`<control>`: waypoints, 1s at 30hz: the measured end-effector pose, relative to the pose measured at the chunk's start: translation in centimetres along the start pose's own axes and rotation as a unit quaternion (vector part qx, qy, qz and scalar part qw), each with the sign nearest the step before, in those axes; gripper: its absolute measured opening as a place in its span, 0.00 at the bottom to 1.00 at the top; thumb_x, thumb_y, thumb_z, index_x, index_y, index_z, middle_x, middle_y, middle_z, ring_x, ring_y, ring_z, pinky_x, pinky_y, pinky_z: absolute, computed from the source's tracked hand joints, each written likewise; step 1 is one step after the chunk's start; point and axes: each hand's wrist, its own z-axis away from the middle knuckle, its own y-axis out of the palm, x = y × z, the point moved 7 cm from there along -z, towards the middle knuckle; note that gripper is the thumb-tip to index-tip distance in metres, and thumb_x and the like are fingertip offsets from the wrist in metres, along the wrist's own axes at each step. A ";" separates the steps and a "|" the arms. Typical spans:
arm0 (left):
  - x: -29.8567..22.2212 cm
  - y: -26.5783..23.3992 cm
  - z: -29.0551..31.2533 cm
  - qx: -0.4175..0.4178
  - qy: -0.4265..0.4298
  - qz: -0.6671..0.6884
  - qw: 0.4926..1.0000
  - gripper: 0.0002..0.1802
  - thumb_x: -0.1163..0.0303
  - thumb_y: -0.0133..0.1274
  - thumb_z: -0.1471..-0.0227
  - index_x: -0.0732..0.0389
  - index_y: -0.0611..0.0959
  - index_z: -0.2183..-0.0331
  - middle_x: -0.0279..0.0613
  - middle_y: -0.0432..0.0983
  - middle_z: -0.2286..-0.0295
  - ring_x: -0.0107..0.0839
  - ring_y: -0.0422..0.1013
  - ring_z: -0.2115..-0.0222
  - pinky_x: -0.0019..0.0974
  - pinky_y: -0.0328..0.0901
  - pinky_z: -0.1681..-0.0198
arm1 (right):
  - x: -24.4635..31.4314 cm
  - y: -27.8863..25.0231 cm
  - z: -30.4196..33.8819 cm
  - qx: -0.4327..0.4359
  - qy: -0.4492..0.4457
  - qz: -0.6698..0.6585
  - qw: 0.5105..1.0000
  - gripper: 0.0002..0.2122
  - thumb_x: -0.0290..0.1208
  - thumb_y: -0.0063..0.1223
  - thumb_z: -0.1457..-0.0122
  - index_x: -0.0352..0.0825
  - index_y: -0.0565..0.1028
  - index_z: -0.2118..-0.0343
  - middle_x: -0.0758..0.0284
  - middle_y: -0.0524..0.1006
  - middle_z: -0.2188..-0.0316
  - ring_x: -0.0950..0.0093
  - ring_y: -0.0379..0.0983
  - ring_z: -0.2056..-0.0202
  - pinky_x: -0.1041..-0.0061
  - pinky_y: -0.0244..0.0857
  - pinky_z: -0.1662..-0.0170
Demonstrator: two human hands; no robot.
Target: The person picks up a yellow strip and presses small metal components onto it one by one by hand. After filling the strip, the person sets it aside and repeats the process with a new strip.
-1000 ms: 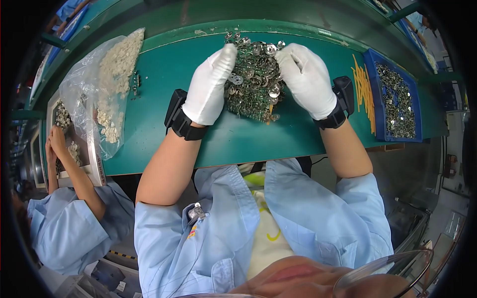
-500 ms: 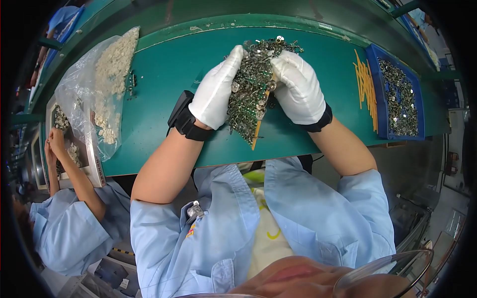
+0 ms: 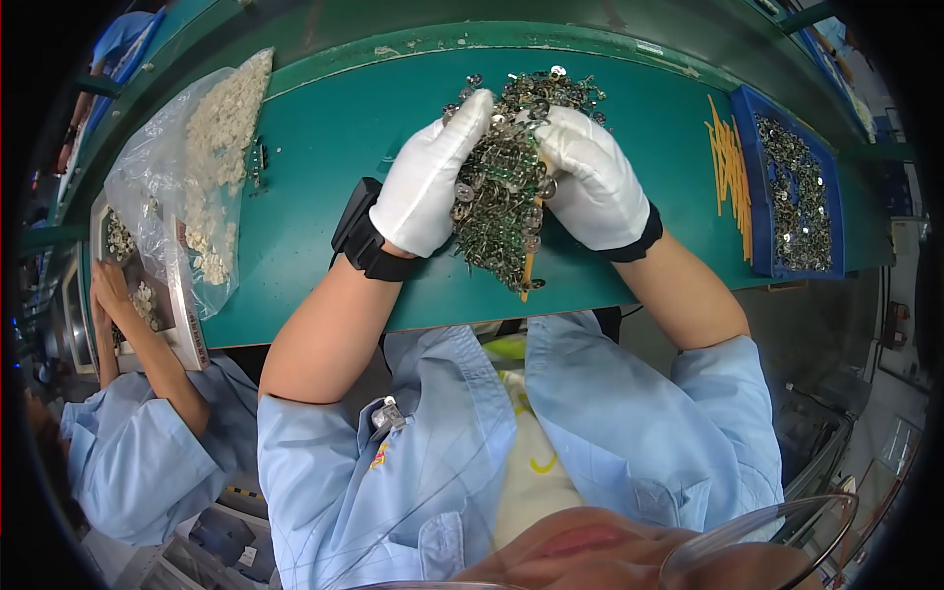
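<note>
A thick cluster of small metal parts, with round shiny discs and wiry legs, is held up between my hands over the green table. My left hand, in a white glove, holds the cluster's left side, thumb pointing up along it. My gloved right hand is closed on the right side, fingers bent by the upper edge. A thin yellowish stick shows along the cluster's lower right edge; most of it is hidden. Behind the hands lies a heap of similar metal parts.
Several yellowish sticks lie beside a blue tray of metal parts at right. At left, a clear plastic bag holds pale small pieces. Near it, a co-worker's hands work over a white-rimmed tray. A green ledge edges the table's far side.
The cluster has shifted and turned between my hands; its lower tip now sits farther right, and less of the stick shows. Both gloves remain nearly in place.
</note>
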 end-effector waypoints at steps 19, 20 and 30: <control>-2.6 -1.9 0.3 -0.172 0.160 -0.164 0.958 0.23 0.51 0.48 0.44 0.65 0.81 0.72 0.34 0.72 0.75 0.21 0.64 0.72 0.24 0.60 0.64 | 0.4 1.6 0.3 0.032 0.031 0.114 0.992 0.06 0.27 0.47 0.42 0.33 0.69 0.75 0.75 0.66 0.77 0.85 0.60 0.75 0.83 0.56 0.70; -2.0 -2.1 0.0 -0.162 0.138 -0.105 0.971 0.23 0.51 0.49 0.44 0.64 0.81 0.72 0.34 0.72 0.75 0.21 0.64 0.72 0.24 0.59 0.64 | 0.0 1.7 0.4 0.022 0.049 0.061 0.997 0.06 0.27 0.47 0.42 0.33 0.69 0.75 0.75 0.66 0.78 0.85 0.60 0.75 0.83 0.56 0.70; -3.8 -3.1 1.3 -0.251 0.184 -0.226 0.923 0.26 0.47 0.49 0.46 0.64 0.80 0.72 0.33 0.71 0.77 0.20 0.63 0.73 0.22 0.58 0.69 | 0.7 2.4 -0.6 0.094 0.056 0.283 0.953 0.10 0.31 0.46 0.42 0.33 0.68 0.77 0.74 0.66 0.80 0.84 0.60 0.78 0.78 0.56 0.74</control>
